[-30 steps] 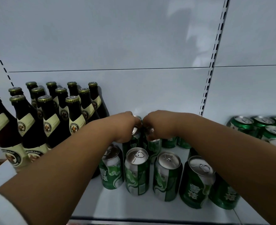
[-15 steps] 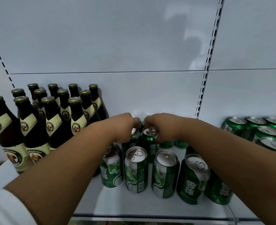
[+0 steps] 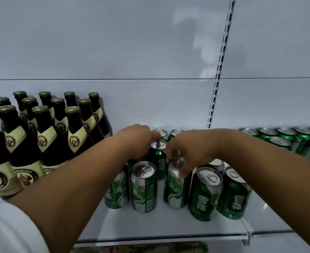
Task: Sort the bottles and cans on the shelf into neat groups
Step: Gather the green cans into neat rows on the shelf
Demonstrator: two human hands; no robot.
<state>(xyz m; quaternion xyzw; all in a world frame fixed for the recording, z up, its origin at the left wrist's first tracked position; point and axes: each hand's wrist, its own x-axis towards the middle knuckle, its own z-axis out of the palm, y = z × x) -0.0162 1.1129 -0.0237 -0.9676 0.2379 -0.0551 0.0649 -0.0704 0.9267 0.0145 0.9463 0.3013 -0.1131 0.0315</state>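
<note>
White shelf (image 3: 168,227), stocked. Left hand (image 3: 134,141): fingers curled round one green can (image 3: 158,150). Right hand (image 3: 189,152): fingertips pinching the rim of a second can (image 3: 176,187), just nearer. Beside these, four front cans (image 3: 144,187). Left of the fingers, twelve brown bottles (image 3: 46,136). Right, further cans (image 3: 280,143), count unclear.

We have one head-worn view, looking forward and slightly down, close over the shelf (image 3: 168,232) at arm's reach.
</note>
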